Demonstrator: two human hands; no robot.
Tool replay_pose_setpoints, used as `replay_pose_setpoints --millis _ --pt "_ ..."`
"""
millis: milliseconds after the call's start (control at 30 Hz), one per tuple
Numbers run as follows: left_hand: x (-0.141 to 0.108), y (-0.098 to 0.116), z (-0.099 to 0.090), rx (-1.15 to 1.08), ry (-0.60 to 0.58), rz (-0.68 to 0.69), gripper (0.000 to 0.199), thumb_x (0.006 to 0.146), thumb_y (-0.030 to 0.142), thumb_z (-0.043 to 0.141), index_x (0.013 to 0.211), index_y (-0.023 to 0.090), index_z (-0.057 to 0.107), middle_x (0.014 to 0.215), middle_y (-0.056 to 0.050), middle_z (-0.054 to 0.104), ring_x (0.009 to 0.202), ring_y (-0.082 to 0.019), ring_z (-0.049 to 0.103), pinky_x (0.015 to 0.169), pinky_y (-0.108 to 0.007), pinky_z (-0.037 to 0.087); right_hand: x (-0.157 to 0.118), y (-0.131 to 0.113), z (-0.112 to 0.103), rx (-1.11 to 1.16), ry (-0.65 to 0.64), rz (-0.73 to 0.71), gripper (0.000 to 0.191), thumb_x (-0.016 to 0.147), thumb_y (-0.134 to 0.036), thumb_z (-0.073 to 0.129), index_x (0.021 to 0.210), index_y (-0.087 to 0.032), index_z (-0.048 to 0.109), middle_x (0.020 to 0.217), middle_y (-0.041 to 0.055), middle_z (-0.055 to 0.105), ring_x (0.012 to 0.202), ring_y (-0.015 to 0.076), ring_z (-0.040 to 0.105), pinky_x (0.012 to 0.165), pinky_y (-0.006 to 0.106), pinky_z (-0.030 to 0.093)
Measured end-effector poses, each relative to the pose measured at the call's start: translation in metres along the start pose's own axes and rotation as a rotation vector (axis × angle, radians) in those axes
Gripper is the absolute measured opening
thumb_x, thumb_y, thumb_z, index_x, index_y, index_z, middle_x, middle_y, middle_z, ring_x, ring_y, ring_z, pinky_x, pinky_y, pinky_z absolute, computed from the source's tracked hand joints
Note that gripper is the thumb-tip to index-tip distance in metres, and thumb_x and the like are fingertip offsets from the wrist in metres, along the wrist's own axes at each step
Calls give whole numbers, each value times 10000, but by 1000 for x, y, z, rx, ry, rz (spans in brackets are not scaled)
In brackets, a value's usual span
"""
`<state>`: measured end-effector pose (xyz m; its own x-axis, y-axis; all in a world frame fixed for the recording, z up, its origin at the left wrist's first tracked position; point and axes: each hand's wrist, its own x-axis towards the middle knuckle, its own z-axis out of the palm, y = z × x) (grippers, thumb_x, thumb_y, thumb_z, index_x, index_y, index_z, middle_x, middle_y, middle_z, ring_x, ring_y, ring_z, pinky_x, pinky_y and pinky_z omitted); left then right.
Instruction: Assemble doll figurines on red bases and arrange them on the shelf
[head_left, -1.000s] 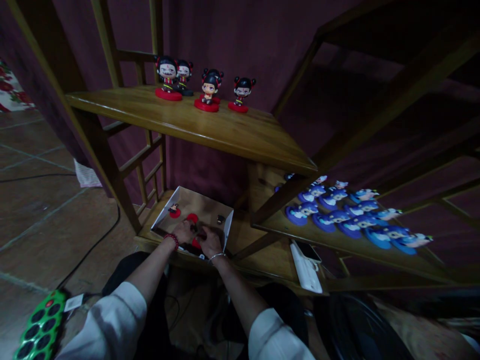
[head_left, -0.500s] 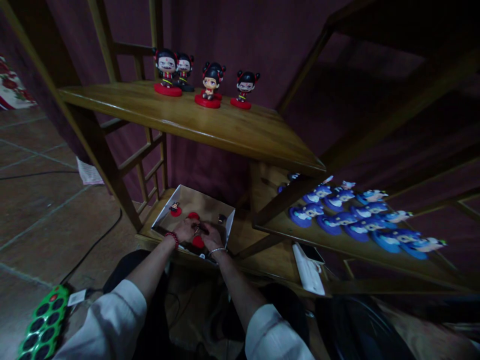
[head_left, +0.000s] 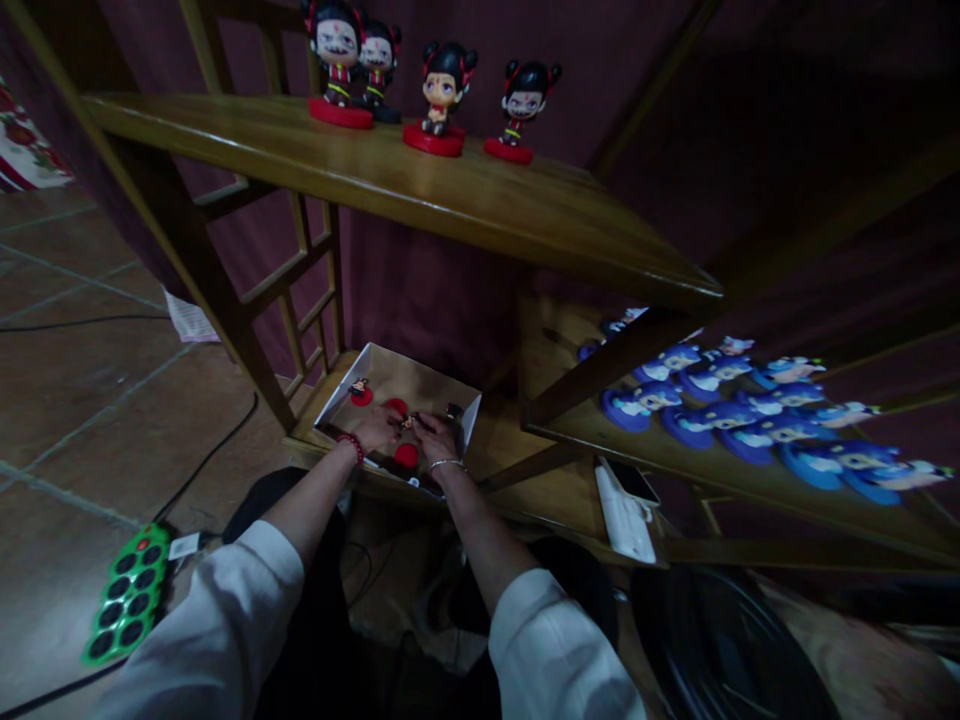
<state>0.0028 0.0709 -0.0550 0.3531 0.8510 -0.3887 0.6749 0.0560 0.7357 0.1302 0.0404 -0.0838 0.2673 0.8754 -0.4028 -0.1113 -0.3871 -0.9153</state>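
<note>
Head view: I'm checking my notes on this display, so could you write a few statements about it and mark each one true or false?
1. The left hand and right hand are both inside the box. True.
2. The red bracelet is on the right wrist. False: it is on the left wrist.
3. Black-haired figurines stand on the upper shelf. True.
4. The purple figurines are in the box. False: they are on the right-hand shelf.
5. A red disc shows near the right hand. True.
</note>
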Motion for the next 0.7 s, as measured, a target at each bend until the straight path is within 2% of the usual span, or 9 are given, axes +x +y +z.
replay_pose_setpoints --millis 167,367,533,700 --pt "-2 3 -1 -129 -9 -57 312 716 57 424 969 128 591 836 -42 667 673 -83 616 602 -156 486 -1 -4 -1 51 -52 5 424 630 -286 640 1030 -156 586 824 24 671 652 112 609 598 229 504" --pt "2 -1 2 -1 7 -46 240 748 121 439 920 135 606 750 -32 662 638 -89 607 583 -169 471 1 2 0 58 -79 -11 415 603 -268 647 1004 -173 600 852 7 672 675 112 605 579 213 499" --pt "6 -3 4 113 33 -21 199 747 149 460 870 145 617 704 -21 653 650 -96 605 599 -169 455 -1 3 2 14 -20 -10 395 599 -237 629 990 -186 606 806 -12 668 643 101 590 527 190 474" --pt "3 2 2 162 36 3 192 754 154 446 823 151 625 692 -19 647 673 -103 604 611 -173 447 -2 3 2 44 -15 -1 413 617 -254 617 1022 -179 587 908 13 654 666 98 592 566 202 487"
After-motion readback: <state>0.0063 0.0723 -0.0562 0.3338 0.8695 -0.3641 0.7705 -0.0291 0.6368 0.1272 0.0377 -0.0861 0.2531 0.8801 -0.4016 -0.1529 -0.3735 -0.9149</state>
